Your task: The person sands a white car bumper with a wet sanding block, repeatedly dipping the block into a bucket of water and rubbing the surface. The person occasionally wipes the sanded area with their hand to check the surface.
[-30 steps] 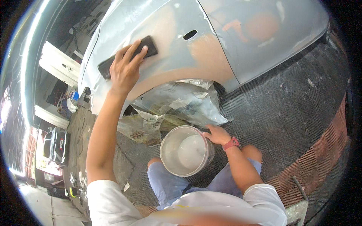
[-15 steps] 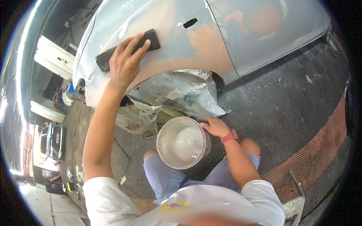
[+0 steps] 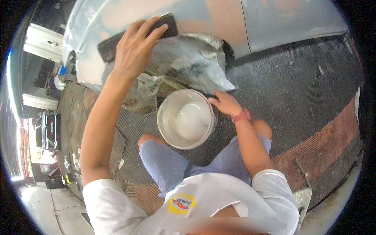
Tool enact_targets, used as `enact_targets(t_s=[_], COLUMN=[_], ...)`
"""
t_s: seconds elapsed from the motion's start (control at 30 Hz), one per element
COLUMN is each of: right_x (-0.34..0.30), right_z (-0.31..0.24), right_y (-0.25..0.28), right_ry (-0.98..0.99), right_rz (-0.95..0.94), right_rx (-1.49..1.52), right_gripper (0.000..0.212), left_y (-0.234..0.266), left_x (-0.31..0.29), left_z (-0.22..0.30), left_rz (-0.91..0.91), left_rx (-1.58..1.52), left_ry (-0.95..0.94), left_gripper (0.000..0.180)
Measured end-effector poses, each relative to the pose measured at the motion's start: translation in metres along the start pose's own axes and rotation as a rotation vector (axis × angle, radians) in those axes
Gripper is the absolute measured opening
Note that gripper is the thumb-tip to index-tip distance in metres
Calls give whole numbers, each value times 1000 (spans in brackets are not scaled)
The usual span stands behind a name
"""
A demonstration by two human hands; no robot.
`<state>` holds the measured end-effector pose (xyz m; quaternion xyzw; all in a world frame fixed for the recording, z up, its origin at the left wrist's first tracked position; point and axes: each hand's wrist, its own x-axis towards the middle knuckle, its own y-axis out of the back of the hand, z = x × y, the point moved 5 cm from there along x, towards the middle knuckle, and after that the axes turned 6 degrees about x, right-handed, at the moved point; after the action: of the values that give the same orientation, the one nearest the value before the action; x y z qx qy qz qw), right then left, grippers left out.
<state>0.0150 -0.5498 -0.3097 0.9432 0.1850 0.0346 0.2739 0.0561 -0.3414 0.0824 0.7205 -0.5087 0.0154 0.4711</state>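
Note:
My left hand [image 3: 135, 49] is wrapped over a long black sanding block [image 3: 170, 26], its fingers across the top and much of the block hidden under them. The block lies at the lower part of a grey car body panel [image 3: 117, 15] with tan filler patches, close to the wheel arch. A clear plastic bucket [image 3: 161, 127] with whitish liquid in the bottom stands between my knees. At its right rim my right hand [image 3: 228, 104] has thumb and fingers closed on the edge; part of that grip is hidden. A red watch is on that wrist.
Crumpled plastic and paper sheeting [image 3: 196, 58] covers the wheel opening just beyond the bucket. Dark ribbed matting [image 3: 282, 94] spreads to the right, with a reddish strip [image 3: 313, 152]. A metal-framed piece [image 3: 303, 192] stands at lower right. A parked dark car [image 3: 50, 129] shows far left.
My left hand has slid the sanding block down the panel toward the wheel arch. The view has shifted, so the car sits higher in it. My right hand stays at the bucket's rim.

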Motion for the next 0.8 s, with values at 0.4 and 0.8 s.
enact_targets(t_s=[0.4, 0.8], right_x=[-3, -5], right_z=[-30, -22], right_y=[-15, -50], right_ry=[32, 99], right_rz=[-102, 200], right_rx=[65, -202], right_gripper=[72, 47], left_y=[-94, -96], left_x=[-306, -355], left_z=[178, 194], left_rz=[-77, -101], left_rx=[-891, -777], left_ry=[1100, 934], left_gripper=[73, 68])
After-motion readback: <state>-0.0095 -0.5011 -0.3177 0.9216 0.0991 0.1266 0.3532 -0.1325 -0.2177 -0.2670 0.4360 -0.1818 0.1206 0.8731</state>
